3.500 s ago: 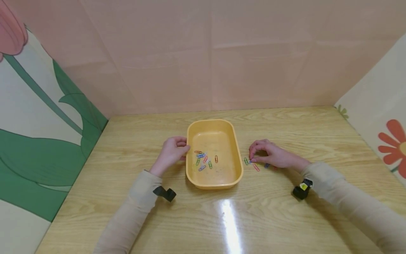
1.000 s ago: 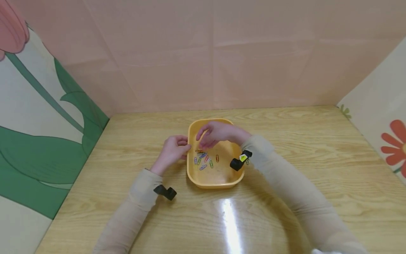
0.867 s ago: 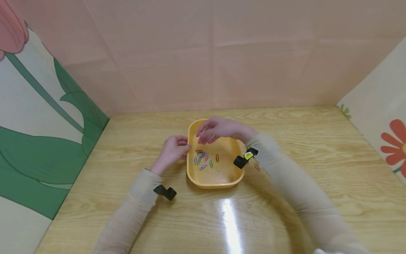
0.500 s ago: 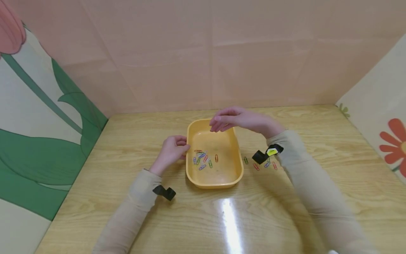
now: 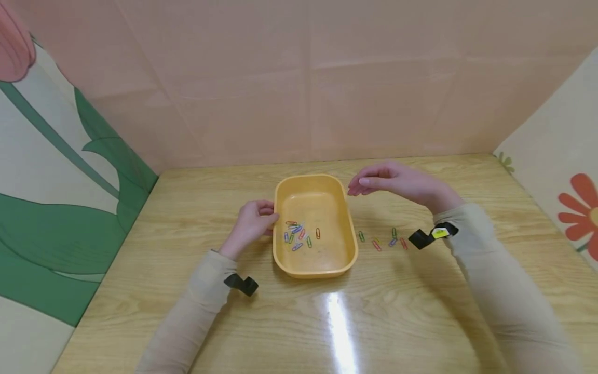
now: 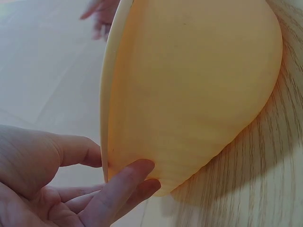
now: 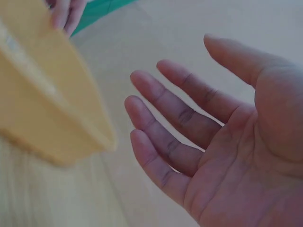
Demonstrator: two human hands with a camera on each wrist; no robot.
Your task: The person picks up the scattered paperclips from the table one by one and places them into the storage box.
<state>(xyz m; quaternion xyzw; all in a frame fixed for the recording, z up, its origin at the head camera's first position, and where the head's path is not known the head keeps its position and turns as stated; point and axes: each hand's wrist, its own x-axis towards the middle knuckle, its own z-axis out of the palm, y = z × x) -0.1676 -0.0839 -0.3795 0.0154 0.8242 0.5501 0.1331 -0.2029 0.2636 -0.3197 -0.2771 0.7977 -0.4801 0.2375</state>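
A yellow plastic tray (image 5: pixel 334 218) stands mid-table with several coloured paper clips (image 5: pixel 302 235) lying loose toward its left side. My left hand (image 5: pixel 252 221) pinches the tray's left rim; in the left wrist view its thumb is at the rim and its fingers (image 6: pixel 118 189) lie against the outer wall. To the right of the tray, raised above the table, is my right hand (image 5: pixel 402 183). The right wrist view shows its bare palm (image 7: pixel 227 156) and loosely bent, spread fingers holding nothing. Below it on the table lie more clips, among them a green clip (image 5: pixel 362 236) and a blue clip (image 5: pixel 393 242).
The wooden table (image 5: pixel 233 322) meets a pink wall covering (image 5: pixel 308 93) at the back. Flower-patterned panels (image 5: pixel 590 215) stand at both sides. A black camera mount (image 5: pixel 241 284) is strapped at each wrist.
My right hand was at the clips on the table, then over the tray, and has moved right, out of it. A purplish clip now lies at the tray's left. My left hand has stayed.
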